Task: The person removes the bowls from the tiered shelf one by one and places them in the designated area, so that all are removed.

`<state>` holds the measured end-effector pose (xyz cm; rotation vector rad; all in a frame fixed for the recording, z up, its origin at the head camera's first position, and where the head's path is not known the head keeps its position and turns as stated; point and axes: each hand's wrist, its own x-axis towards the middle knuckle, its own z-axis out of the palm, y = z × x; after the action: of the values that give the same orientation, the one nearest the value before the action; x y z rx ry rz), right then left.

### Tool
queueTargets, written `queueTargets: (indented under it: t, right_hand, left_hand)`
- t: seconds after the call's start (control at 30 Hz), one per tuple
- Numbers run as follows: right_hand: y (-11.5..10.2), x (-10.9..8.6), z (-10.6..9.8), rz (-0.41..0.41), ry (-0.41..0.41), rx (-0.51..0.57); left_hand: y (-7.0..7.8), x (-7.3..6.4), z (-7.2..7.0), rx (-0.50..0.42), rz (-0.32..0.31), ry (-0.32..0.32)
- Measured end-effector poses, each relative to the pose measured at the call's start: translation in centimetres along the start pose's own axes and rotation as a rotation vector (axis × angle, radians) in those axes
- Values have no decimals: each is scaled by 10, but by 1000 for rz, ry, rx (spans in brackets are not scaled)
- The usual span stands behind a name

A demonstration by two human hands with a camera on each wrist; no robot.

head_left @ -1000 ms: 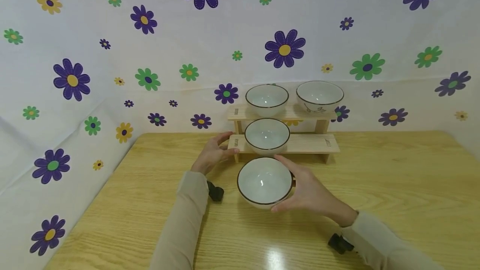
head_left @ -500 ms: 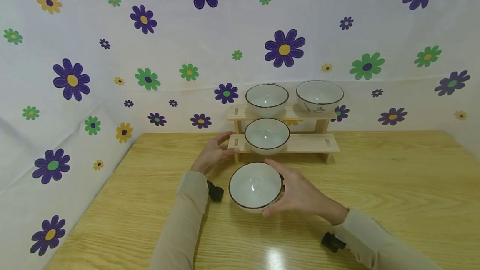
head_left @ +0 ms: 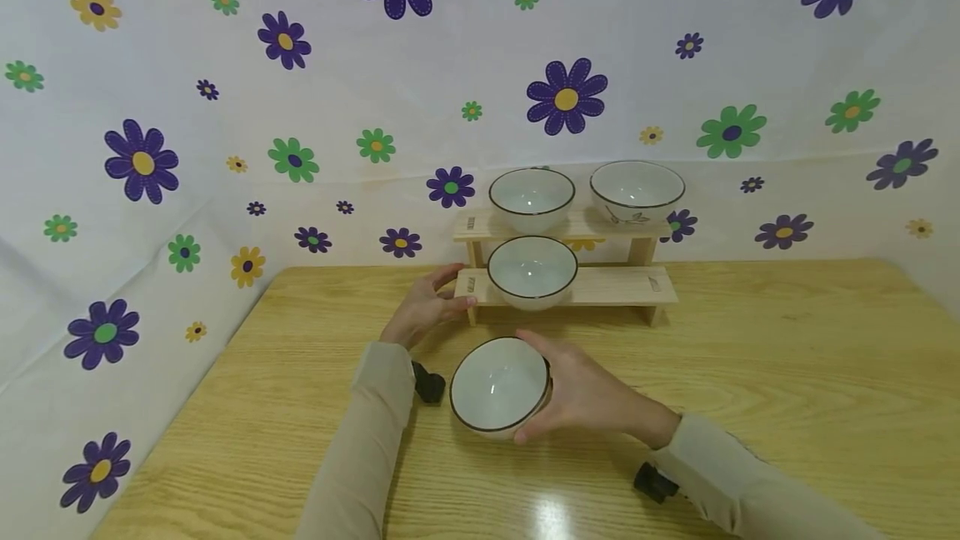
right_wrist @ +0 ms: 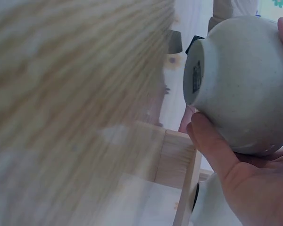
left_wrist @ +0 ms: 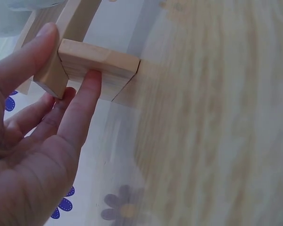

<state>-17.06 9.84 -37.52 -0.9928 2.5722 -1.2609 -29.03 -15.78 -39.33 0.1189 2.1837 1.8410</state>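
Far left, white flowered cloth [head_left: 142, 257] hangs past the edge of the worktop [head_left: 285, 457]. Next, a light sleeve [head_left: 360, 432], dark wrist piece [head_left: 428, 383] on its cuff side. Left hand [head_left: 423, 307] grips the left end of a two-tier wooden rack [head_left: 618, 286]: thumb against the lower board, other fingers below it, one fingertip touching the rack's leg.

Just right of that wrist piece, in front of the rack: dark-rimmed white bowl [head_left: 498, 386], held up off the worktop, looks slightly tilted, dark mark on its base seen from the right wrist. Behind it, a second bowl [head_left: 532, 273] sits on the lower tier, left half; a third bowl [head_left: 531, 194] on the upper tier, left.

Right hand [head_left: 581, 390] holds the front bowl by its right side, thumb near side, fingers far side. Fourth bowl [head_left: 637, 190], branch pattern, upper tier, right. Right sleeve [head_left: 727, 473] last.
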Motion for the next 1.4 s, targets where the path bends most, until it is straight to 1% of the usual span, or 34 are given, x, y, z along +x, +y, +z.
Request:
queueTargets:
  t: [0.1, 0.23, 0.33, 0.4, 0.5, 0.57, 0.67, 0.73, 0.8, 0.9, 1.07, 1.23, 1.33, 1.4]
  right_hand:
    - [0, 0, 0, 24, -43, 1]
    - [1, 1, -2, 50, -109, 51]
    - [1, 2, -2, 44, -159, 97]
    - [2, 3, -2, 18, -185, 106]
    - [2, 5, -1, -9, -203, 92]
    - [3, 6, -1, -6, -217, 74]
    - [2, 3, -8, 31, -250, 47]
    - [4, -1, -16, 67, -272, 34]
    - [7, -6, -27, 79, -270, 26]
    - [13, -13, -43, 72, -232, 21]
    - [21, -22, -62, 32, -103, 12]
    - [23, -21, -70, 33, 44, 25]
    - [23, -18, -71, 62, 119, 31]
    - [23, -15, -72, 84, 162, 31]
  left_hand:
    - [0, 0, 0, 7, 3, -4]
    - [1, -1, 0, 12, 13, -9]
    - [1, -1, 0, 18, 17, -13]
    - [2, 0, 1, 40, 22, -17]
    - [3, 0, 0, 80, 30, -17]
    - [3, 0, 1, 95, 32, -15]
    - [2, 1, 2, 94, 24, -9]
    - [2, 0, 3, 87, 23, -11]
    - [1, 0, 2, 81, 22, -18]
    - [2, -1, -1, 70, 18, -25]
    - [3, -2, -2, 69, 7, -33]
    - [2, -1, -2, 55, 6, -41]
    - [1, 0, -2, 46, 11, -38]
    - [-1, 0, -2, 57, 19, -35]
